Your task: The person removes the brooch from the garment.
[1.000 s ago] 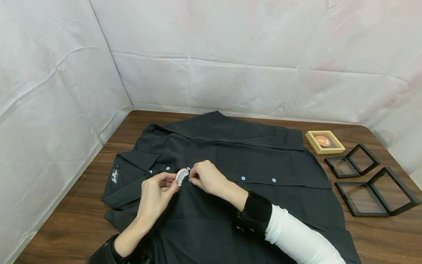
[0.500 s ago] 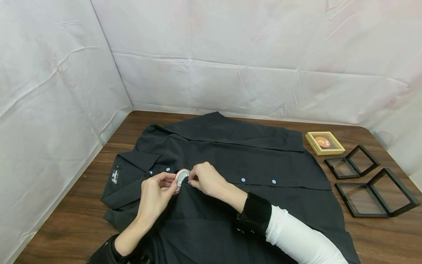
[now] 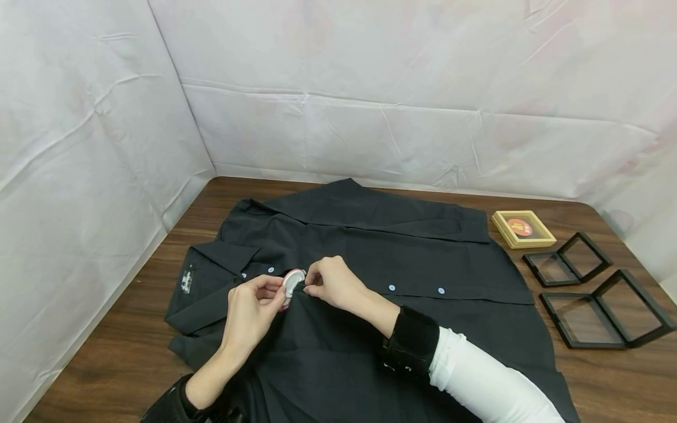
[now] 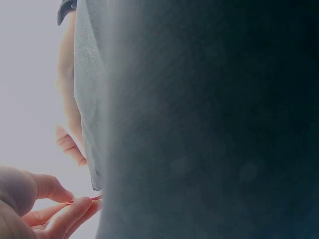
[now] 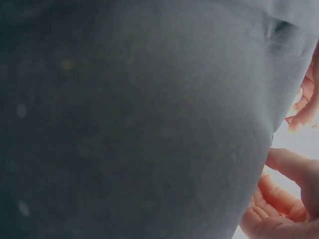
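Wooden table [image 3: 127,341], white draped wall [image 3: 370,64]. Left hand [image 3: 251,310] pinches a round badge [image 3: 291,281] at the front of the dark shirt [image 3: 391,352]; right hand [image 3: 334,285] pinches shirt cloth beside it. Badge judged light, stiff, best held by its rim; shirt soft.

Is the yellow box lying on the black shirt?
No, the yellow box lies on the wooden table, beside the black shirt.

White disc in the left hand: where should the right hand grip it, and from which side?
I'd pinch the white disc by its upper rim, coming from the right. The left hand pinches its left edge, the curved upper rim shows clear of those fingers, and the right hand is close beside it. The dark shirt seems to cover its lower right.
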The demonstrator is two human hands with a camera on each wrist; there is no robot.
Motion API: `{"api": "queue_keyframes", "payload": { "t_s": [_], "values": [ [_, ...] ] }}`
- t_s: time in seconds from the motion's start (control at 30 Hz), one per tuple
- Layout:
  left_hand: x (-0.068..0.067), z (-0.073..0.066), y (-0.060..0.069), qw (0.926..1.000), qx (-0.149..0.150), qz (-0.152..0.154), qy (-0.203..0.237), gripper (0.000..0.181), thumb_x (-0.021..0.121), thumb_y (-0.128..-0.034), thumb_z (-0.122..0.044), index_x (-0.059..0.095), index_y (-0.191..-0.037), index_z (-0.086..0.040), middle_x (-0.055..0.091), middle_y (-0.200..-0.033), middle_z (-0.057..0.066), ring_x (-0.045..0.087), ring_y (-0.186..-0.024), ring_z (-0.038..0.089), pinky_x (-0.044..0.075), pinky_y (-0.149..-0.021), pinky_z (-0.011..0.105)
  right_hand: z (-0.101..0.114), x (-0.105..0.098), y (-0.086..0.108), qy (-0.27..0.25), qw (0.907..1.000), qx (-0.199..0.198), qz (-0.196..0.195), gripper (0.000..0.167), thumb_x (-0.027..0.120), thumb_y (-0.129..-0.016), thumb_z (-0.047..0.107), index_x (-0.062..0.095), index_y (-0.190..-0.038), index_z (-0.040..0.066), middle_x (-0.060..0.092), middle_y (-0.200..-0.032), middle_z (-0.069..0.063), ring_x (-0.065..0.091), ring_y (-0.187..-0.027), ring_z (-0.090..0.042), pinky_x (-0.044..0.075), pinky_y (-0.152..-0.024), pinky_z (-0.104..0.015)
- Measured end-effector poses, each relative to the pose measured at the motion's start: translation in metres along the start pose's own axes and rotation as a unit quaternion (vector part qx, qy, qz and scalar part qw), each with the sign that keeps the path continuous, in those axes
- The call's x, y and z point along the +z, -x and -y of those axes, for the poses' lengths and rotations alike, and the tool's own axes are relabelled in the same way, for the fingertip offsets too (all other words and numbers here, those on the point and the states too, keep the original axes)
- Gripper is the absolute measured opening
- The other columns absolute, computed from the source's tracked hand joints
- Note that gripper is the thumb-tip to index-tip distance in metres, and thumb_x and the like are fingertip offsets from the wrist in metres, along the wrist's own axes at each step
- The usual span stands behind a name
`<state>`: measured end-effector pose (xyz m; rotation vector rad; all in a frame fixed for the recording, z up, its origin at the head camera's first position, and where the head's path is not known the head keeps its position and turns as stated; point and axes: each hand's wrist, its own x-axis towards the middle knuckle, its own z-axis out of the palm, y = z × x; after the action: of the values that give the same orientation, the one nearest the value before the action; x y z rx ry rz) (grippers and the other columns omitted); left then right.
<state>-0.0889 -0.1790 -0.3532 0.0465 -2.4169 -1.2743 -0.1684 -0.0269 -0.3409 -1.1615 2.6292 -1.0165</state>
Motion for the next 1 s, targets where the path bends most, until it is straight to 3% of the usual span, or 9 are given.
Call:
{"api": "queue_keyframes", "payload": {
  "t_s": [0.3,0.67,0.87,1.0],
  "values": [
    [-0.001,0.000,0.000,1.0000,-0.003,0.001,0.009,0.007,0.066,-0.0729,0.006,0.066,-0.079,0.002,0.064,-0.069,0.007,0.062,-0.058,0.009,0.048,-0.053,0.015,-0.001,-0.002,-0.002,-0.073,0.9960,0.051,-0.002,0.019,0.074,-0.070,0.005,0.059,-0.081,0.003,0.060,-0.070,-0.003,0.057,-0.061,-0.008,0.045,-0.056,-0.015],
    [-0.001,-0.001,0.000,0.9997,-0.008,0.002,0.024,0.007,0.066,-0.0743,0.003,0.066,-0.081,0.001,0.065,-0.069,0.006,0.062,-0.058,0.007,0.049,-0.052,0.018,-0.002,-0.004,-0.007,-0.115,0.9898,0.085,0.004,0.028,0.076,-0.068,0.011,0.063,-0.091,0.003,0.062,-0.079,-0.004,0.059,-0.069,-0.010,0.046,-0.062,-0.016],
    [-0.001,-0.001,0.000,0.9994,-0.015,0.005,0.031,0.008,0.066,-0.0738,0.004,0.065,-0.082,0.001,0.065,-0.070,0.006,0.062,-0.058,0.008,0.050,-0.052,0.018,-0.007,-0.002,-0.008,-0.177,0.9780,0.109,0.018,0.029,0.077,-0.068,0.012,0.065,-0.093,0.002,0.064,-0.082,-0.004,0.060,-0.071,-0.010,0.047,-0.062,-0.018],
    [-0.001,-0.001,0.000,0.9991,-0.019,0.005,0.037,0.009,0.066,-0.0734,0.005,0.065,-0.081,0.002,0.065,-0.069,0.007,0.062,-0.058,0.010,0.050,-0.051,0.019,-0.012,0.000,-0.010,-0.231,0.9642,0.128,0.026,0.030,0.077,-0.067,0.010,0.066,-0.094,0.002,0.065,-0.082,-0.004,0.061,-0.071,-0.010,0.047,-0.062,-0.020]
  ]
}}
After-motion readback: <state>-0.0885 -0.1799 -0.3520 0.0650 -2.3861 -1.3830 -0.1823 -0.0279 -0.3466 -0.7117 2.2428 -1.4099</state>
